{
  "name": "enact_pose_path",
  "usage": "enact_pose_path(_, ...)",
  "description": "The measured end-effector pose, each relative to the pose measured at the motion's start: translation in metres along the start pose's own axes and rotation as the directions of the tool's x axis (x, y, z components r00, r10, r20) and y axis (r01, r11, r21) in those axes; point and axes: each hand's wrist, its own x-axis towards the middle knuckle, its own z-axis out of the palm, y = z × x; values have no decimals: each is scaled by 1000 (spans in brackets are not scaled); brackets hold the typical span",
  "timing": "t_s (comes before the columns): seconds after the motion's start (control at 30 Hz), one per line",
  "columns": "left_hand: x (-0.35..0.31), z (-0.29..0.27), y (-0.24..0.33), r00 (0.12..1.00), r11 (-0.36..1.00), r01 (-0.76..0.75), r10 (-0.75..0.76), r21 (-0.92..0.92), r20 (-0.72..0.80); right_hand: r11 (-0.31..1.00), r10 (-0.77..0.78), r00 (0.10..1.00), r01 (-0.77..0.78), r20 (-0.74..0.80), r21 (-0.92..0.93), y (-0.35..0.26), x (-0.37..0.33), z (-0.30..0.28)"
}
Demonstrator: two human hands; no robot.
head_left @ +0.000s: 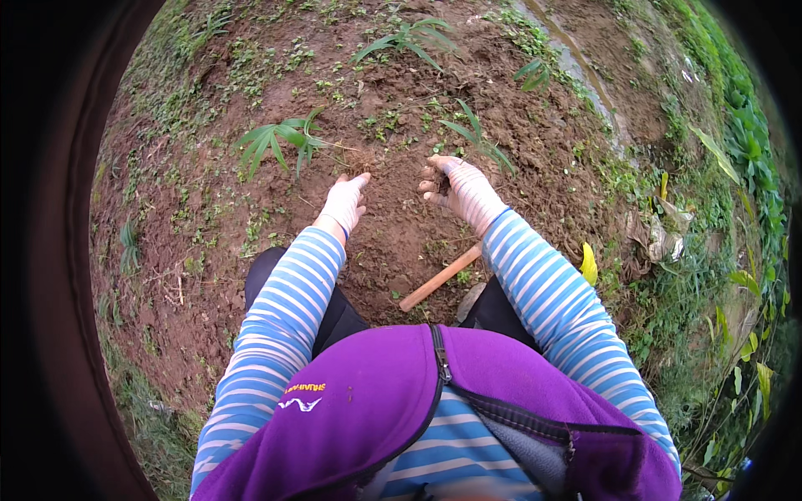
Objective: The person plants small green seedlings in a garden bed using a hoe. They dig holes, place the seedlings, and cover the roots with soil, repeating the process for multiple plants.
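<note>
My left hand, in a pale covering that leaves the fingertips bare, is low over the brown soil. Its fingers are loosely bent and apart, close to the stem of a leafy green seedling. Across from it, my right hand is cupped with its fingers apart, just below another narrow-leaved seedling. A dark patch shows between its thumb and fingers; whether that is soil or shadow I cannot tell. Beneath my right wrist lies a wooden handle, its far end hidden by my sleeve.
More seedlings grow farther up the bed, with small weeds scattered around. A narrow channel runs along the upper right. Dry leaves and a yellow leaf lie at the right. My knees flank the soil close by.
</note>
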Motion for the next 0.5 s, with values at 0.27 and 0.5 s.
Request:
enact_pose_path(0.27, -75, 15, -21, 774, 677, -618, 438, 398, 457, 995, 92, 983, -97, 157, 27, 26, -20, 25)
enact_pose_path(0.5, -76, 12, -5, 875, 832, -429, 286, 353, 389, 968, 233, 886, -250, 400, -10, 20, -14, 12)
